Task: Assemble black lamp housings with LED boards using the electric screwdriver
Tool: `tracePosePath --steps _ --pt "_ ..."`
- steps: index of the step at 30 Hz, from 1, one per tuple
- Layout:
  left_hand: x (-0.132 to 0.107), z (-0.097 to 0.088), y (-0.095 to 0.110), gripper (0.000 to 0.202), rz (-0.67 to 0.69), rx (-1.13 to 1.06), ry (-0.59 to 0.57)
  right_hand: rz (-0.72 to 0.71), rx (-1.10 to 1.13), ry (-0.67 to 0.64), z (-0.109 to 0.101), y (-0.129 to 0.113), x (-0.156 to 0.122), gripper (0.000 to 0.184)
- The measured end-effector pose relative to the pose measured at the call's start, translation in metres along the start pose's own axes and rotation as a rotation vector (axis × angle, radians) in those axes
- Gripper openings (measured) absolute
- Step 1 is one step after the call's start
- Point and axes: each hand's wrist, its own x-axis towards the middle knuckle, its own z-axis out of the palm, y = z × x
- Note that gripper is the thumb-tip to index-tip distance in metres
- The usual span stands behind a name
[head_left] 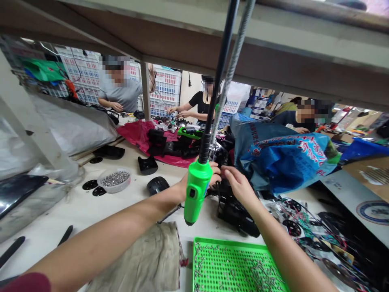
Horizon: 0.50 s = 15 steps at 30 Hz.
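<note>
A bright green electric screwdriver (197, 188) hangs from above beside a coiled metal spring (231, 73) and covers part of my left hand (215, 173). The fingers of that hand curl among dark parts behind the tool. My right hand (238, 182) is close by on the right, its thumb and fingers drawn together at the same dark parts. What either hand grips is hidden or too small to make out. Below my hands lie black plastic housings (238, 219) with cables. A green perforated tray (237, 263) of loose screws sits nearest me, between my forearms.
A clear tub of small metal pieces (115, 178) stands left, near black discs (99, 191). A grey cloth (146, 259) lies in front. Behind are a pink sheet (133, 134) with black parts and a blue bag (279, 154). Wired parts (298, 227) crowd the right. Several people work beyond.
</note>
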Motion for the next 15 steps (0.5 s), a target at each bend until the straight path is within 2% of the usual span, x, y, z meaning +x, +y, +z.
tracePosePath --steps 3,5,7,9,11,13,15 --pt "0.007 -0.001 0.014 0.022 0.209 0.188 -0.011 0.001 0.070 -0.032 0.003 -0.004 -0.023 0.036" --pt "0.003 0.000 0.015 0.025 0.281 0.182 -0.054 -0.025 0.137 0.060 -0.009 -0.002 -0.033 0.039" --pt "-0.005 0.003 0.006 0.033 0.278 0.123 -0.091 -0.096 0.220 0.231 -0.031 0.001 -0.037 0.039" --pt "-0.011 0.009 -0.012 0.034 0.138 0.041 -0.055 -0.177 0.297 0.404 -0.057 0.005 -0.040 0.038" --pt "-0.011 0.019 -0.032 0.031 -0.097 -0.062 0.020 -0.217 0.344 0.507 -0.081 0.010 -0.044 0.035" --pt "-0.001 0.030 -0.049 0.033 -0.265 -0.121 0.082 -0.203 0.352 0.534 -0.095 0.016 -0.049 0.030" --pt "0.017 0.042 -0.059 0.042 -0.379 -0.165 0.136 -0.160 0.333 0.505 -0.099 0.023 -0.054 0.027"
